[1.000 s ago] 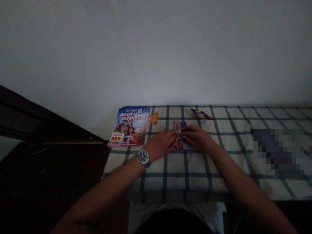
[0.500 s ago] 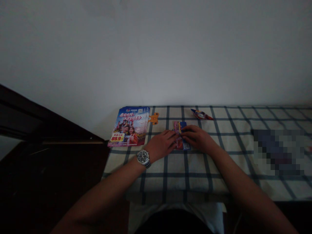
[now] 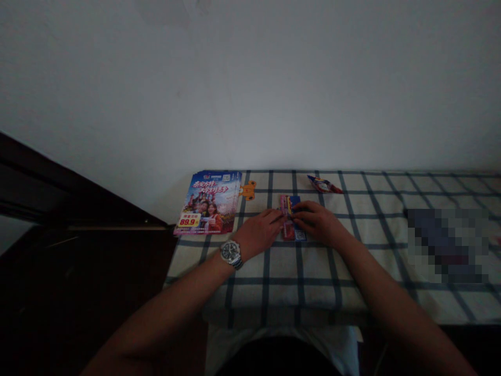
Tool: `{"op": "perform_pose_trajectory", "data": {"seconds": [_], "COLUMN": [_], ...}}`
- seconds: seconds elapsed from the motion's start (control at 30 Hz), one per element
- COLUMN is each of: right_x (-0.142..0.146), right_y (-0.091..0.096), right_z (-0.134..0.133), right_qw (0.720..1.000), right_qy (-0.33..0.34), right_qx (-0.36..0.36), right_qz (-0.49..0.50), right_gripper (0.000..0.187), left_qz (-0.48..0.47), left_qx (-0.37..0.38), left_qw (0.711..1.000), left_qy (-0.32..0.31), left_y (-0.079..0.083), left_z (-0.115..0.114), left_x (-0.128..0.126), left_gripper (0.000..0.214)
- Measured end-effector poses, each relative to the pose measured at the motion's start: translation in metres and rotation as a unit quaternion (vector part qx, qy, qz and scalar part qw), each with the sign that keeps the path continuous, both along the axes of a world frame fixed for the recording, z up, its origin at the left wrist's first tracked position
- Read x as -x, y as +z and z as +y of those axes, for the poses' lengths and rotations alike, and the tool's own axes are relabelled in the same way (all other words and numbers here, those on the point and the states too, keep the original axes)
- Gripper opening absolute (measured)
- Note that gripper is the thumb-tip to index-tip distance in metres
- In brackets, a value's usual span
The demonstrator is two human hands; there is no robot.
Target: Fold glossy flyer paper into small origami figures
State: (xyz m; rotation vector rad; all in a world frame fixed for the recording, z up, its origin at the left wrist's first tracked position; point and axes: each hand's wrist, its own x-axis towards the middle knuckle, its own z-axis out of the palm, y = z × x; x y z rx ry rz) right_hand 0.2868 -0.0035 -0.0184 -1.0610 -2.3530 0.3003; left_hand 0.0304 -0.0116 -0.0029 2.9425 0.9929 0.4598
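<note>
A person sits at a worktop (image 3: 266, 292) covered in a cream cloth checked with dark navy lines, both forearms reaching forward from the bottom of the view. Between the two hands, near the middle of the cloth, lies a narrow folded leaflet (image 3: 289, 218) in pink, red and blue, flat on the cloth with a small square code printed near its lower end. The left hand (image 3: 258, 235), with a steel wristwatch (image 3: 230, 252) on its wrist, lies palm down with its fingers (image 3: 274, 218) stretched out close together, their tips at the leaflet's left edge. The right hand (image 3: 317, 223) comes in from the other side, its fingers (image 3: 303, 211) slightly curved and close together, lying across the leaflet's upper right part. Whether they grip it or only rest on it, I cannot tell. Just left of the left hand, a stack of glossy travel brochures (image 3: 207, 202) lies on the cloth, showing two smiling people, a castle and a price tag reading 89.9. An orange cut-out piece (image 3: 248, 190) pokes out beside the stack's upper right corner. Farther back, near the white wall (image 3: 250, 78), lies a small shiny snack wrapper (image 3: 324, 184). To the right, a patch of the view (image 3: 446, 245) is pixelated and cannot be made out, and dark wooden furniture (image 3: 78, 209) fills the left side
</note>
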Motion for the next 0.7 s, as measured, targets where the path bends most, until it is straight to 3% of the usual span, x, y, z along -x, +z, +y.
{"op": "perform_pose_trajectory", "data": {"seconds": [0.7], "right_x": [-0.0011], "right_y": [-0.0055], "right_z": [0.0029], "right_qw": [1.0], "right_qy": [-0.005], "right_qx": [-0.005], "right_qz": [0.011], "right_gripper": [0.018], "left_qz": [0.01], "left_qx": [-0.005], "left_qw": [1.0], "left_qy": [-0.009], "left_y": [-0.0029], "left_z": [0.0004], "left_x": [0.0014], "left_gripper": [0.036]}}
